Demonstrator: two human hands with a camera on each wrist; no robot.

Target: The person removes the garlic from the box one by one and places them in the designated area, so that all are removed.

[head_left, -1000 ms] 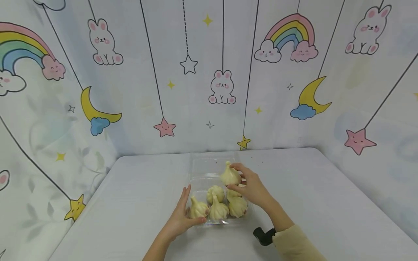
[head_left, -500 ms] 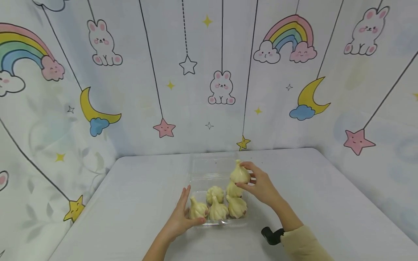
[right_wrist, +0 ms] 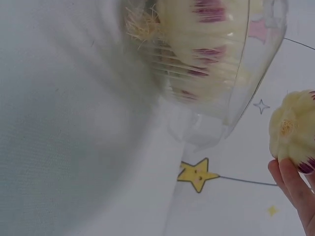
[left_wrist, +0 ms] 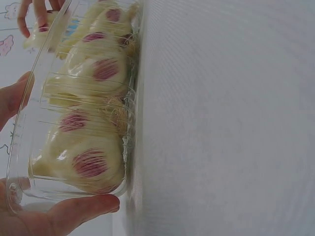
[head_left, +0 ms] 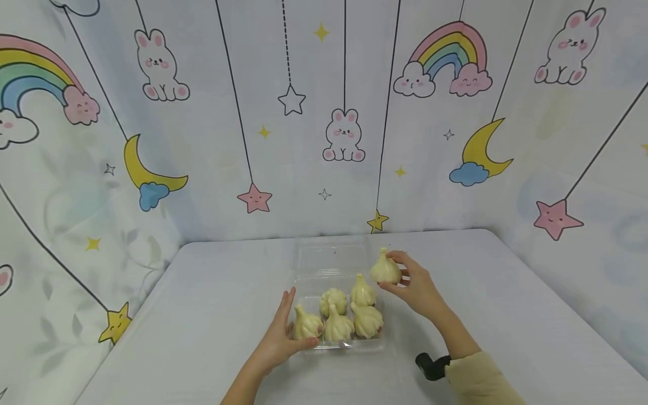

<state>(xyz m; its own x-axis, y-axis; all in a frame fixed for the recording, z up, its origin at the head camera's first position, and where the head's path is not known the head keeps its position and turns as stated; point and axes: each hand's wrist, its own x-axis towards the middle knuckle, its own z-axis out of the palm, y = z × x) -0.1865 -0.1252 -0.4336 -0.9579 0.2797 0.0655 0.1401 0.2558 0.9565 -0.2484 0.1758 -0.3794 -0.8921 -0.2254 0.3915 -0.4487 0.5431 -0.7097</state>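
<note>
A garlic bulb [head_left: 386, 270] is pinched between the thumb and fingers of my right hand [head_left: 419, 291], raised just right of the clear plastic container [head_left: 372, 344]. The right wrist view shows the root end of this garlic bulb [right_wrist: 290, 128]. Inside the container sit several more garlic bulbs [head_left: 338, 325], some with purple streaks. Along the container's left side lie the straight, spread fingers of my left hand [head_left: 275, 340], with its thumb against the front wall. In the left wrist view, that thumb [left_wrist: 83, 209] touches the container's lower corner.
The container's hinged lid [head_left: 331, 260] lies folded back behind it on the white table [head_left: 228, 298]. A black device [head_left: 432, 367] is at my right wrist. A patterned cloth backdrop [head_left: 304, 169] rises behind and beside the table.
My right hand has carried its garlic bulb rightward, from above the container to just beyond its right side. Another bulb in the container's back right is now uncovered. The left hand stays put.
</note>
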